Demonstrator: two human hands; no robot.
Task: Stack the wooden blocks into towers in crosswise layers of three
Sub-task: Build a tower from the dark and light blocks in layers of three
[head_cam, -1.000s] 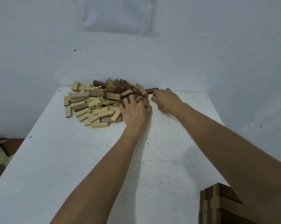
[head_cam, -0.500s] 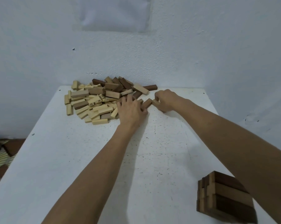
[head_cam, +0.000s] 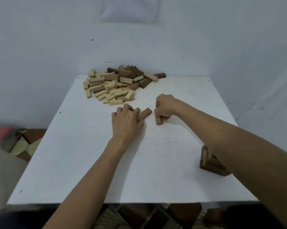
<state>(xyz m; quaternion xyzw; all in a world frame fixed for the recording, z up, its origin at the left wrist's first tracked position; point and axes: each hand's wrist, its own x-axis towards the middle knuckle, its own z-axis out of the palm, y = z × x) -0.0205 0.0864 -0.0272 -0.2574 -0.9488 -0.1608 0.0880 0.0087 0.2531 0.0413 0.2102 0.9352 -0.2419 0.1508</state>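
A loose pile of light and dark wooden blocks (head_cam: pixel 118 86) lies at the far left of the white table (head_cam: pixel 90 162). My left hand (head_cam: pixel 126 121) holds two brown blocks (head_cam: pixel 145 113) that rest on the table in the middle. Just to the right, my right hand (head_cam: pixel 164 106) grips another brown block (head_cam: pixel 158 119) with curled fingers, its lower end showing below the hand. A short tower of crosswise dark blocks (head_cam: pixel 210 164) stands near the right edge, half hidden by my right forearm.
A plain wall rises right behind the table. Patterned floor tiles (head_cam: pixel 24 146) show past the left edge and below the near edge. Bare tabletop lies between my hands and the near edge.
Both hands have drawn back from the pile toward the middle of the table, bringing brown blocks with them. The view has tilted, so the tower now shows higher in the frame.
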